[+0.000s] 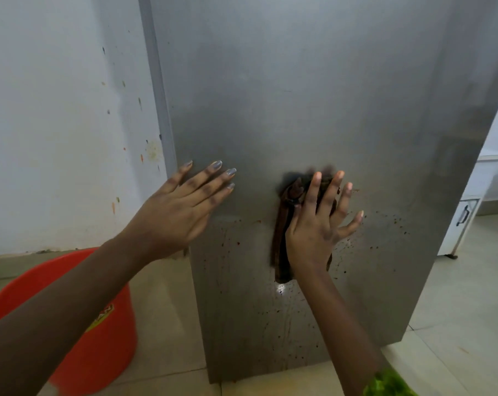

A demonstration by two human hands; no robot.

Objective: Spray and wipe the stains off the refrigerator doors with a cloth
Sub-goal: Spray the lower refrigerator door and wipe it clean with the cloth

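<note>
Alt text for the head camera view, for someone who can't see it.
A person's right hand presses a dark brown cloth against a grey metal refrigerator door speckled with reddish stains, while the left hand rests open on the door beside it. An orange bucket stands on the floor at lower left.

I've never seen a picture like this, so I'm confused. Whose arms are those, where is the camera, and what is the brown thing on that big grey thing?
The camera sits on a person's head and looks down, so you see that person's own two arms. The big grey thing is a refrigerator door. The left hand lies flat on it with straight fingers. The right hand presses a brown cloth against the door with spread fingers. Small dark red stains speckle the door around and below the cloth. On the floor to the left stands an orange-red bucket.
</note>
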